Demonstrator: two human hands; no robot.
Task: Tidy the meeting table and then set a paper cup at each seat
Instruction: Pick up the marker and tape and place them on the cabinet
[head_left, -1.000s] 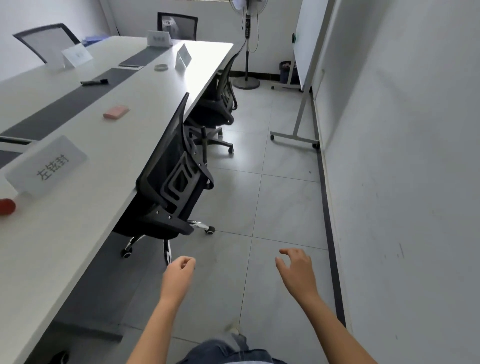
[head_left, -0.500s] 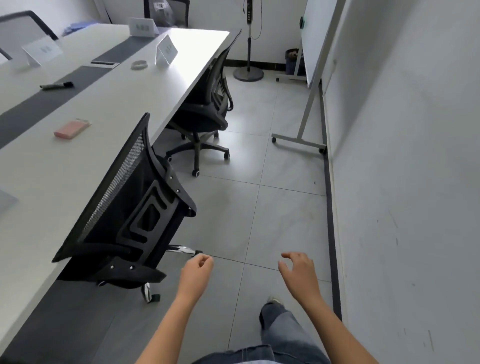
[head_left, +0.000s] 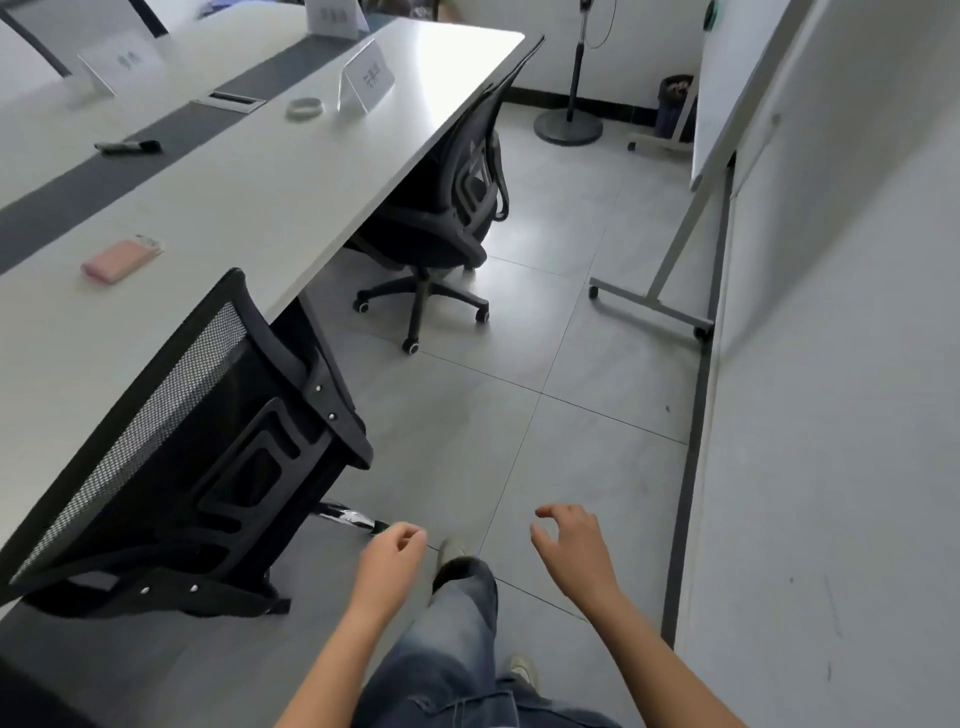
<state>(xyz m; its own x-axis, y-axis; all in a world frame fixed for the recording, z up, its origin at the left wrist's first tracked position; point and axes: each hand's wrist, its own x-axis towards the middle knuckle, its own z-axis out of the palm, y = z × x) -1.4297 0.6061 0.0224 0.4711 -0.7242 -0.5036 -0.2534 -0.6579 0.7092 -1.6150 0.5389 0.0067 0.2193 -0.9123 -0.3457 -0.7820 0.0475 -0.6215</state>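
The long white meeting table (head_left: 291, 208) runs along my left, with a dark strip down its middle. On it lie a pink flat case (head_left: 120, 259), a black marker (head_left: 129, 147), a roll of clear tape (head_left: 305, 107) and white name cards (head_left: 367, 78). No paper cup is in view. My left hand (head_left: 389, 564) hangs low over the floor with its fingers curled in on nothing. My right hand (head_left: 571, 545) is beside it, fingers loosely apart and empty.
Two black mesh office chairs stand at the table's right side, the near chair (head_left: 197, 457) just left of my hands and the far chair (head_left: 447, 208) pushed in. A whiteboard stand (head_left: 670, 260) and fan base (head_left: 569, 127) are ahead. A wall (head_left: 831, 415) bounds the right.
I have walked forward along the aisle between table and wall. The near chair and the table items have come closer. Both hands stay low and empty.
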